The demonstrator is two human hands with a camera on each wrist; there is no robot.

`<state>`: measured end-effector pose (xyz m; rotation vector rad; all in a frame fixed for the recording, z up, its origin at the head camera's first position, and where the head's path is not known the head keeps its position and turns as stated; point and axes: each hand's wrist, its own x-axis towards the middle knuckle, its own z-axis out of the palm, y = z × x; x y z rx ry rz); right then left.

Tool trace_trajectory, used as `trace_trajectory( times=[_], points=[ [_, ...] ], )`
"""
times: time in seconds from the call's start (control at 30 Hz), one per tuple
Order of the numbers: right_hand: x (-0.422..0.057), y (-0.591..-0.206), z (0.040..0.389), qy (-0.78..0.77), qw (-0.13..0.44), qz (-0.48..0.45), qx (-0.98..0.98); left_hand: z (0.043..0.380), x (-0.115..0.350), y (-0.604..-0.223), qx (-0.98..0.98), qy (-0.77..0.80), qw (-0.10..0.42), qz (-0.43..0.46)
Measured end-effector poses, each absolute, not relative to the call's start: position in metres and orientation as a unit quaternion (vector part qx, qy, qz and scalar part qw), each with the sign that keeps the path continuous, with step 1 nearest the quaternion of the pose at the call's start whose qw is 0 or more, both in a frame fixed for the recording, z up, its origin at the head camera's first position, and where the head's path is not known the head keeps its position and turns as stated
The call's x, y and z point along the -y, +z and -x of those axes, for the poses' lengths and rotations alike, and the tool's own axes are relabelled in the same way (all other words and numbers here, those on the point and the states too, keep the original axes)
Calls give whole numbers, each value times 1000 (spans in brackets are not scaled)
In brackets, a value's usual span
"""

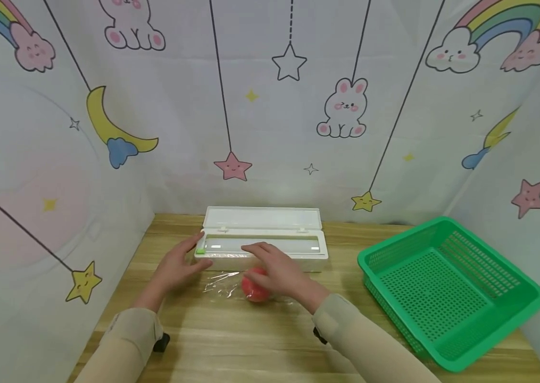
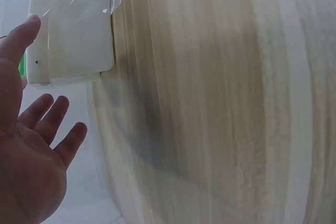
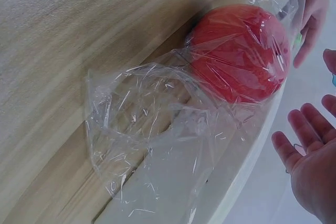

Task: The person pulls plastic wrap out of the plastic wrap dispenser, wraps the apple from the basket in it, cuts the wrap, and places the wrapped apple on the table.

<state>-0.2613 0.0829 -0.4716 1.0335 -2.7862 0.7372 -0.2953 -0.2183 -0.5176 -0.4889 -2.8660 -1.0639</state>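
Note:
A white cling film dispenser stands at the back of the table with its lid raised. Clear cling film hangs from its front and lies over a round red object, perhaps a fruit; its exact kind cannot be told. My left hand is at the dispenser's left end, thumb and fingers spread, gripping nothing. Above the red object and the dispenser's front hovers my right hand, fingers extended; in the right wrist view, its fingers are apart from the wrapped object.
A green perforated plastic basket stands on the right of the wooden table. Printed fabric walls enclose the back and both sides. A small green piece sits at the dispenser's left end.

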Motion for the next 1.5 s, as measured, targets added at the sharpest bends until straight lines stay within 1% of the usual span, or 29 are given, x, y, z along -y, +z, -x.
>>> trace_trajectory(
  times=[0.4,0.67,0.9,1.13,1.5],
  points=[
    [-72,-471,264,233,14,-339,911,294,219,-524,920,-344,25,184],
    [-65,-472,265,232,25,-353,906,296,220,-524,932,-309,32,185],
    [-53,-471,266,238,1,-350,906,296,218,-522,934,-301,38,188],
    [-34,-466,272,224,19,-375,899,296,218,-523,932,-309,40,188],
    [-10,-465,286,178,27,-375,909,296,217,-528,910,-361,53,198]
  ],
)
